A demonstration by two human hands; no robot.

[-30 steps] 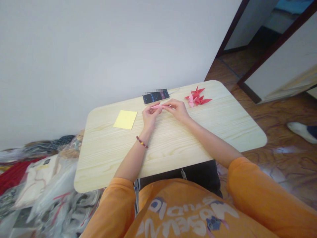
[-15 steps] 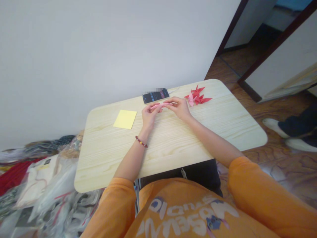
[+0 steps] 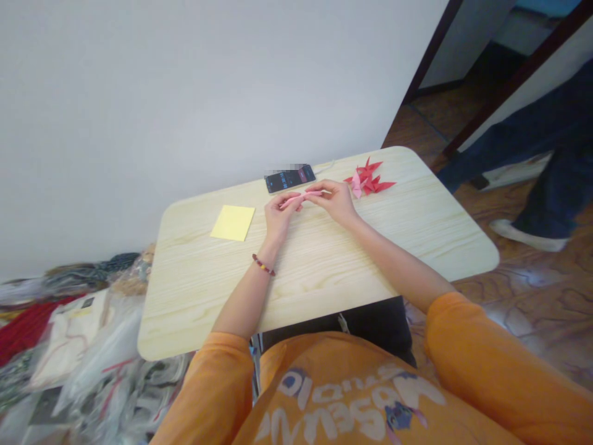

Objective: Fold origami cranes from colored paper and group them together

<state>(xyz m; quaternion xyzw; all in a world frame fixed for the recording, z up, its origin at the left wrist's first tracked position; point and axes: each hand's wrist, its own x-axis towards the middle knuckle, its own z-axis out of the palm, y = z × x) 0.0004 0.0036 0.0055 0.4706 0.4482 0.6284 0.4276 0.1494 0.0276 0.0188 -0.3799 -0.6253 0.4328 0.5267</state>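
Between my hands is a narrow folded piece of pink paper (image 3: 302,196), held just above the table near its back edge. My left hand (image 3: 278,215) pinches its left end between thumb and fingers. At the other end, my right hand (image 3: 337,201) grips the paper the same way. The fingers cover part of the folds. Right of my right hand lies a small pile of folded paper cranes, several red ones (image 3: 370,179) and a pink one (image 3: 356,185). A stack of yellow square paper (image 3: 233,223) rests left of my left hand.
A phone (image 3: 290,178) with a cable lies at the back of the pale wooden table (image 3: 194,290), close to the wall. Bagged clothes (image 3: 92,334) are heaped on the left. Another person's legs (image 3: 537,167) stand right of the table.
The other person's legs have moved in closer to the table's right side. The pink paper's left end tilts slightly lower; both my hands keep nearly the same place.
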